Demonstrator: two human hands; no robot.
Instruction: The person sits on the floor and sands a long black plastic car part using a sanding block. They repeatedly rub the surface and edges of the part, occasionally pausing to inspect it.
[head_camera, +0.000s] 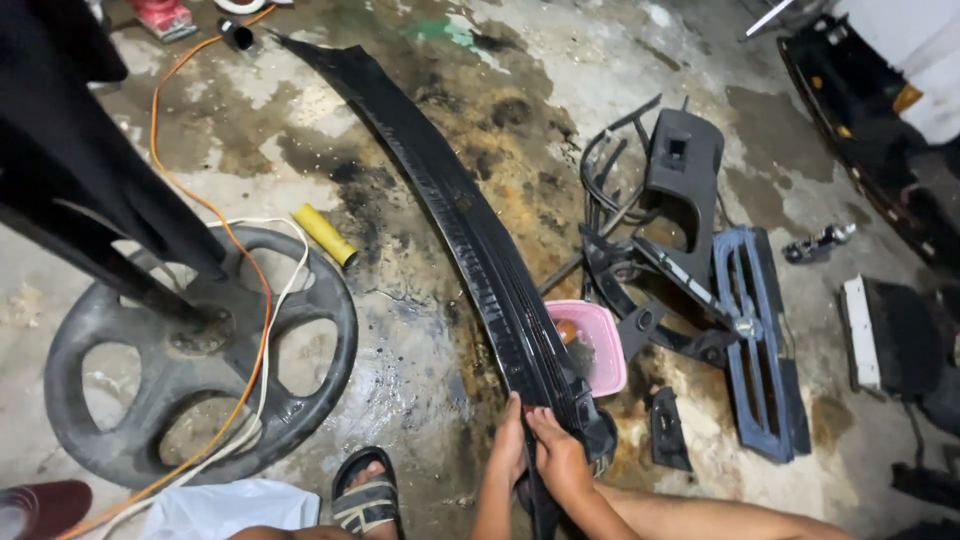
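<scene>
Stained, oily concrete floor (420, 330), car parts scattered about. Long black plastic trim panel (470, 230) runs from top left down to bottom centre, near end held between both hands. Left hand (508, 452) grips panel's left edge, fingers wrapped round it; right hand (560, 462) on the right edge, fingers (543, 420) curled and pressed on top face. Pink tub (598, 345) just beside panel. Black steering wheel (190, 360) to the left, orange cable (215, 215) across it, yellow cylinder (324, 235) nearby. Sandalled foot (366, 495) at bottom.
</scene>
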